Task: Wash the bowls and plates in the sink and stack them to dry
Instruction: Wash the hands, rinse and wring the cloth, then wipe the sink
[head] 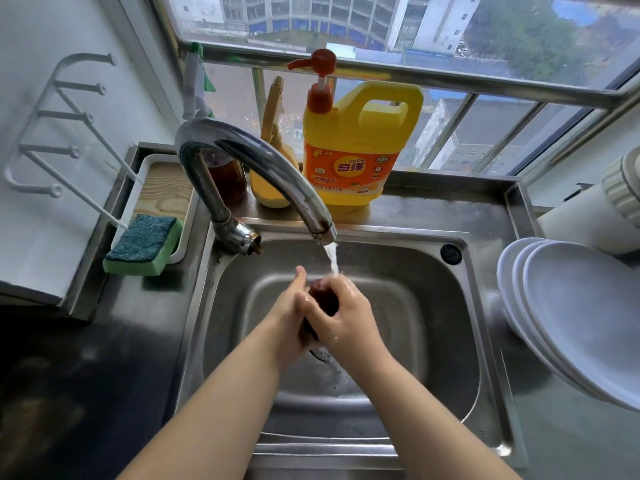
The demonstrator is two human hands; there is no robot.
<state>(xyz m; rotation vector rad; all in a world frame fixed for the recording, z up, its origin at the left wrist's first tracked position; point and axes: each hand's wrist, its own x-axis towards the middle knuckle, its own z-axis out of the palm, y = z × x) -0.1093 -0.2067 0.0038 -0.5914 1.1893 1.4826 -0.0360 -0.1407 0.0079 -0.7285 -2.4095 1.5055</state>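
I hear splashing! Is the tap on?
On. Water streams from the faucet spout onto the hands, left hand and right hand, over the sink.
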